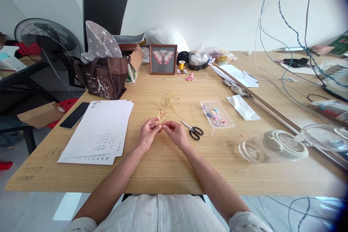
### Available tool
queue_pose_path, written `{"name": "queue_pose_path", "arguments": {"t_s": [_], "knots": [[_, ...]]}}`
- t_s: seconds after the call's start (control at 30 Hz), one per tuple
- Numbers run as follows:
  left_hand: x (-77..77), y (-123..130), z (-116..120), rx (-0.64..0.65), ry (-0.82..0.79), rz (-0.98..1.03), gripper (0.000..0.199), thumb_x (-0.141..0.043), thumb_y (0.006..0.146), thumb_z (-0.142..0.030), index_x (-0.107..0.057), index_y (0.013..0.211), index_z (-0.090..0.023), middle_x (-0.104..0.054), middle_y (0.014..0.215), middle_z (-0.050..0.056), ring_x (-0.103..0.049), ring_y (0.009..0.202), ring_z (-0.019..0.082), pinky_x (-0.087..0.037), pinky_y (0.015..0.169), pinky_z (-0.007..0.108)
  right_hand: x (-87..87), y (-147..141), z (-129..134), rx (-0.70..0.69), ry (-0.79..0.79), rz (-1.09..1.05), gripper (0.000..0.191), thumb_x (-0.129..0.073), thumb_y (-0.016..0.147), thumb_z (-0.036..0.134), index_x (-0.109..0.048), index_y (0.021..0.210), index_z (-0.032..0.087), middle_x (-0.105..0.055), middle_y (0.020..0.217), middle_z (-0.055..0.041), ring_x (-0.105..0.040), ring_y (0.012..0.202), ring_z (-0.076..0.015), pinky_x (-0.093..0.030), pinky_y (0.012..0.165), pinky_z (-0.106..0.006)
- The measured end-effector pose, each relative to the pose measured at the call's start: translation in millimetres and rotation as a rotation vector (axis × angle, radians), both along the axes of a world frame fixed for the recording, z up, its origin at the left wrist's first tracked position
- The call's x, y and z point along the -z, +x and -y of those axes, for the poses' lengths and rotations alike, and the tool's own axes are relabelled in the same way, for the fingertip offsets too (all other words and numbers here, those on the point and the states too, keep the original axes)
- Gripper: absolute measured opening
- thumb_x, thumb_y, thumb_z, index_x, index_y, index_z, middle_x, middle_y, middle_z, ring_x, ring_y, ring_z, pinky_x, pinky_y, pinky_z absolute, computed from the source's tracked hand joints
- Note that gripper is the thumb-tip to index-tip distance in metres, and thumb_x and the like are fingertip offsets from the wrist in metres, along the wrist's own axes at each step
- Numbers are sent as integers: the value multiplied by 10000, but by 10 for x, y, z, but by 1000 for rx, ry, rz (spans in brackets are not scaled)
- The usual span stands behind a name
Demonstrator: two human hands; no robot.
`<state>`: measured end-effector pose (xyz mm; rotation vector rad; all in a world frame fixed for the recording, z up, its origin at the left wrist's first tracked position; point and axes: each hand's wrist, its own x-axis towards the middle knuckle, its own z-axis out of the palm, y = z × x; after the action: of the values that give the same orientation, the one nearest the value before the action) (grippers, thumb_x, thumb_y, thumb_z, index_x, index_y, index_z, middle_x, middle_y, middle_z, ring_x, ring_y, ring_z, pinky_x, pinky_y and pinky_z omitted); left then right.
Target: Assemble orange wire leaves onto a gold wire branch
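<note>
Near the middle of the wooden table, my left hand (pixel 149 132) and my right hand (pixel 174 132) meet at the fingertips. Both pinch a small gold-and-orange leaf-shaped piece (pixel 161 116) that stands up between them. Behind it lies a loose tangle of gold wire or thread (pixel 169 102). Scissors with black handles (pixel 194 131) rest just right of my right hand, blades pointing back left. Farther right is a clear tray (pixel 229 120) holding several small coloured spools or beads.
White papers (pixel 95 127) and a black phone (pixel 74 115) lie left. A brown bag (pixel 108 79), framed picture (pixel 163 59), yellow spool (pixel 181 65) and pink scissors (pixel 190 77) are behind. At right are a white packet (pixel 243 107), a clear container (pixel 272 146) and hanging cables.
</note>
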<state>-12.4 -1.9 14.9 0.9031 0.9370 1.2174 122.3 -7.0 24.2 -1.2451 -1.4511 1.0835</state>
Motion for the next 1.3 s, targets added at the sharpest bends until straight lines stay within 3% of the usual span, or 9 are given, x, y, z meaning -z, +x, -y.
{"name": "queue_pose_path", "arguments": {"t_s": [0.3, 0.6, 0.83, 1.03, 1.23, 1.3], "knots": [[-106, -39, 19, 141, -137, 64, 517, -761, 590, -286, -486, 1016, -185, -615, 606, -26, -547, 539, 76, -370, 519, 172, 44, 57, -19, -174, -92, -205, 303, -572, 742, 456, -630, 741, 158, -630, 658, -8, -539, 569, -106, -415, 526, -212], [-112, -69, 20, 279, -160, 178, 349, -738, 632, -249, -505, 879, -166, -606, 655, -8, -553, 588, 79, -338, 502, 168, 92, 0, -28, -82, -55, -210, 317, -552, 754, 477, -583, 770, 162, -592, 599, 1, -534, 530, -115, -414, 514, -225], [-140, -47, 19, 160, -59, 7, 397, -746, 604, -267, -460, 862, -173, -622, 635, -18, -539, 545, 84, -335, 505, 190, 64, 29, -20, -151, -26, -187, 279, -556, 767, 433, -599, 760, 157, -608, 634, 2, -544, 561, -107, -401, 505, -205], [-115, -11, 15, 113, 97, -164, 369, -704, 649, -296, -416, 853, -184, -591, 586, -44, -490, 505, 72, -342, 517, 196, 105, -7, -19, -24, -46, -124, 250, -583, 733, 389, -611, 699, 142, -617, 612, -11, -533, 536, -114, -392, 508, -216], [-151, -92, -15, 266, 109, -215, 292, -608, 734, -311, -420, 920, -187, -521, 565, -59, -484, 525, 76, -349, 517, 186, 119, -93, 11, 140, -21, 61, 282, -549, 740, 405, -601, 665, 139, -616, 608, -32, -517, 523, -128, -370, 494, -231], [-151, -164, -62, 233, 116, -304, 270, -568, 760, -313, -445, 958, -176, -564, 633, -25, -519, 569, 92, -379, 544, 201, 108, -85, 4, 194, -5, 87, 295, -535, 745, 411, -602, 662, 136, -611, 611, -35, -505, 518, -127, -363, 488, -233]]}}
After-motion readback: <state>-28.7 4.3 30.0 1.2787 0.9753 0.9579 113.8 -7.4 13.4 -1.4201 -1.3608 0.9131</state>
